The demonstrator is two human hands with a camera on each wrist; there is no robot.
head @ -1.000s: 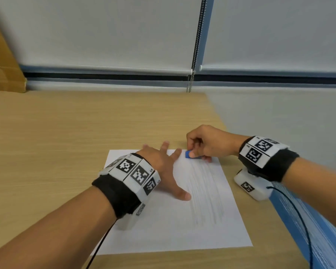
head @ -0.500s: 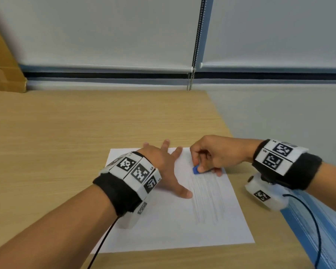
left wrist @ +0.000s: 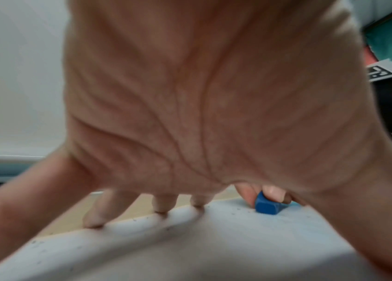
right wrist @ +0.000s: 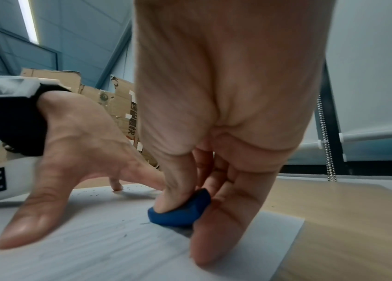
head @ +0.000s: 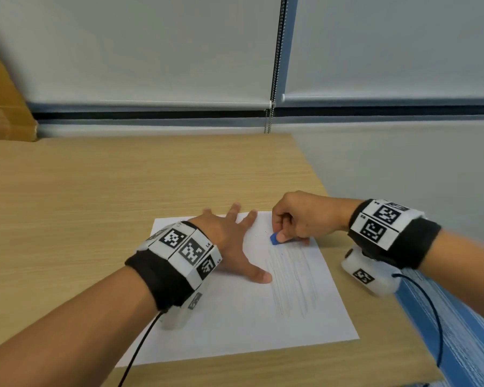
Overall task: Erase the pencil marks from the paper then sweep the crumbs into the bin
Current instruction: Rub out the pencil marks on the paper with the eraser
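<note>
A white sheet of paper (head: pixel 235 325) lies on the wooden desk (head: pixel 95 191), with faint pencil strokes (head: pixel 294 283) down its right half. My right hand (head: pixel 296 219) pinches a small blue eraser (head: pixel 274 238) and presses it on the paper at the top of the strokes. The eraser (right wrist: pixel 180 211) sits under my thumb in the right wrist view, and the left wrist view shows the eraser (left wrist: pixel 268 206) beyond my fingers. My left hand (head: pixel 232 241) lies flat on the paper with its fingers spread. Dark eraser crumbs (left wrist: pixel 142 220) dot the paper's far edge.
The desk's right edge (head: pixel 375 289) runs just past the paper, with a blue surface (head: pixel 458 344) beyond it. A cardboard box (head: pixel 3 107) stands at the back left. A blind's bead chain (head: pixel 274 79) hangs at the rear wall. No bin shows.
My right hand has drawn the eraser from the paper's top edge down toward me along the strokes. My left hand has stayed flat in place.
</note>
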